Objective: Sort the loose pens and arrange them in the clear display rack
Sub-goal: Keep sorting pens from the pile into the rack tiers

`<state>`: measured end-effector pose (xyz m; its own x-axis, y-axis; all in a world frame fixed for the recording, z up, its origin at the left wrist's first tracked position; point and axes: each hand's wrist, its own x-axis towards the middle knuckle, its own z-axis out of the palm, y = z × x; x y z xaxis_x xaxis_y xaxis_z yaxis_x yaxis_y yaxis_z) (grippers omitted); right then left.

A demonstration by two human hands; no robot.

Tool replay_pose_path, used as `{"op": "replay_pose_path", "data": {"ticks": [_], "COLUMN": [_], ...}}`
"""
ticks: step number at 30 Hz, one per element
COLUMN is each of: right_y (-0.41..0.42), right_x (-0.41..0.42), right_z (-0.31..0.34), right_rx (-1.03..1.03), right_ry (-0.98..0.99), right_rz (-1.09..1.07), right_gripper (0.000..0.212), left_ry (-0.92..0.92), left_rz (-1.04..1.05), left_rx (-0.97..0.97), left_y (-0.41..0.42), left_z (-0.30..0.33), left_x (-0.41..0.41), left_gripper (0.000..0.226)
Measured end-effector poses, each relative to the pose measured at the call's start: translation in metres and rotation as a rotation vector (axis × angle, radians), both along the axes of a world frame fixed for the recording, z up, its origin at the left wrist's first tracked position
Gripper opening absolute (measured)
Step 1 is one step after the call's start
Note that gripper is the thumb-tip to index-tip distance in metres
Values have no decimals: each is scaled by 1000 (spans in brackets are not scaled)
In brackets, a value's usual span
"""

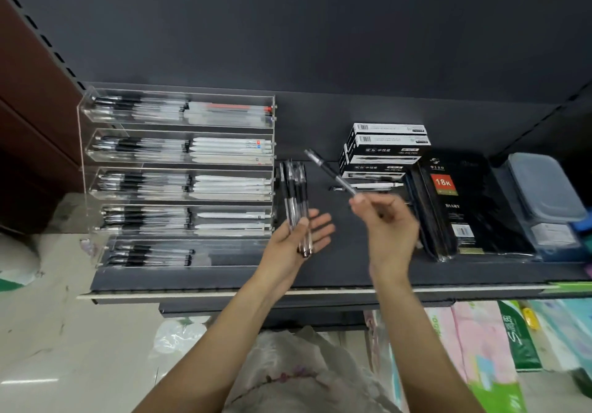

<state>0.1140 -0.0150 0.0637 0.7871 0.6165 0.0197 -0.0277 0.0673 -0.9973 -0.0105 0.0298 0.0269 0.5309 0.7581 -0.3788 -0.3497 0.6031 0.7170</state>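
Clear acrylic display rack [84, 143] stands at the left end of a dark shelf [336, 271] and serves as landmark. Head view only. It has five stepped tiers. Each tier holds pens laid flat, long axes running left-right along the tier: black-grip clear pens [144, 182] fill the left half, white pens [230, 183] the right half of the upper four tiers. The top tier also shows one red-tipped pen. The lowest tier holds black-grip pens on its left side only.

Just right of the rack, the left hand [298, 236] lies palm-up. Its thumb presses a bundle of black-grip pens [296, 201] against the palm; the other fingers are spread and nearly straight. The bundle's long axis runs away from the person, toward the shelf's back wall, near-parallel to the rack's right edge.

Farther right of the rack, the right hand [387, 220] pinches a single pen [330, 171] at its lower end between curled fingers. This pen tilts up and to the left, free end pointing toward the rack. Hand and pen are motion-blurred.

Well right of the rack: stacked black-and-white pen boxes [384, 151] with barcodes; printing too small to read. A few loose pens [374, 186] lie on the shelf in front of the boxes. Beside them lies a black notebook [464, 201], red label "18K", word "DIARY". At the far right sits a grey-blue plastic container [544, 195].
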Motion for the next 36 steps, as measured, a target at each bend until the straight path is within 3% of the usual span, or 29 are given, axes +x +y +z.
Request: {"op": "replay_pose_path", "data": {"ticks": [2,9,16,23,27,30,36], "right_y": [-2,-2,-5,-16,-7,6,30], "right_x": [-19,-56,-67,-89,-112,-125,-167], "right_z": [-15,-38,-39,-41,-38,-37,-44], "right_rx": [-9,-156,-192,-272,-257,-294,-395], "right_ry": [41,-138,-47,-181,-364,-446,-604], "right_rz": [-37,-20,163,602,676,764,1096], "right_gripper": [21,12,12,31,16,5,16], "left_ry": [-69,-86,-6,72,107,60,-115], "left_rz": [53,150,185,342,489,636,809], "left_rx": [-40,-41,-21,-5,-15,-106,-218], "left_y": [1,-1,-8,-15,-23,-28,-32], "left_z": [5,8,-4,-10,-14,-20,-28], "left_x": [8,15,-4,-55,-83,-102,-142], "left_gripper": [26,26,24,26,25,24,26]}}
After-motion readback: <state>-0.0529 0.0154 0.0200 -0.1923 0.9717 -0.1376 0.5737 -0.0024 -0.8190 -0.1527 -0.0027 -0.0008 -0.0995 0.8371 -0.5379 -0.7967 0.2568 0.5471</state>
